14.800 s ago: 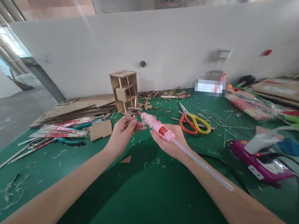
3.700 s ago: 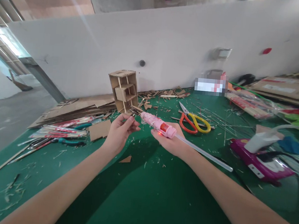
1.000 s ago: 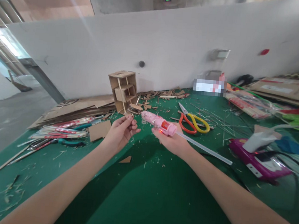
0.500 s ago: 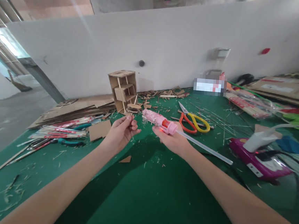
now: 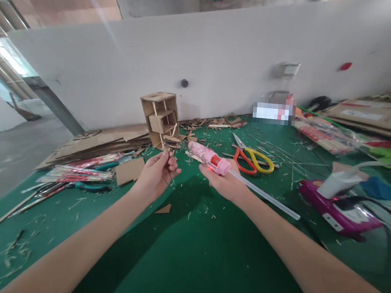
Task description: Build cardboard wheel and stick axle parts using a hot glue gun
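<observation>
My left hand is closed in a pinch on a small round cardboard piece with a thin wooden stick on it. The disc is tilted above my fingertips, and its exact hold is partly hidden. My right hand grips a pink hot glue gun, its nozzle pointing left toward the disc but apart from it. A red light glows on the gun, and a long clear glue stick sticks out of its back. Just behind the disc stands a small cardboard shelf with open compartments.
Scissors with red and yellow handles lie right of the glue gun. A purple power strip with plugs is farther right. Pliers, wrapped sticks and stacked cardboard lie left. Cardboard scraps line the wall on the green table.
The cardboard disc has tilted and turned in my left fingers, its stick now leaning differently. The glue gun in my right hand has shifted slightly left.
</observation>
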A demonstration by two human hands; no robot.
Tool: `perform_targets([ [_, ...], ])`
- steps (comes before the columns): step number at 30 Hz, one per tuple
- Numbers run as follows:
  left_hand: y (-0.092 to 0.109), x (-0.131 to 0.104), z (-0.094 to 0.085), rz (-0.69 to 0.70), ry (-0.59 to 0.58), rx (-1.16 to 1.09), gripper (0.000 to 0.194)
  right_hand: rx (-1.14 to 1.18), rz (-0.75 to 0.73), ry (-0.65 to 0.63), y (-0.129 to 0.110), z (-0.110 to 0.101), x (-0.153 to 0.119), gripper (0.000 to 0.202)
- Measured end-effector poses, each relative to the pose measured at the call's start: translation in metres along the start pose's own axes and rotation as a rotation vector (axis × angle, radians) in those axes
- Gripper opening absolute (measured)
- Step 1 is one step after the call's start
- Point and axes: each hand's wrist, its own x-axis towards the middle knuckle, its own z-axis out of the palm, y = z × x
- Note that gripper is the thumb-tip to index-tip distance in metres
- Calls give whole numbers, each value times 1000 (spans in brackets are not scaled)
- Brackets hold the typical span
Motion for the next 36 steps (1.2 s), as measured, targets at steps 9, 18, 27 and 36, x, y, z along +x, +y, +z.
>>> perform_targets([
  [9,-4,3,-7,16,5,-13,11,5,-53,-82,-4,1,-3,31],
  [18,-3,0,-2,8,8,35,15,-2,-76,-118,-13,-1,-5,31],
  [27,-2,-1,-1,0,-8,29,13,6,-68,-111,-13,-2,-5,32],
  [36,-3,-3,-1,1,-59,-13,12,-25,-22,-107,-7,-1,-2,31],
])
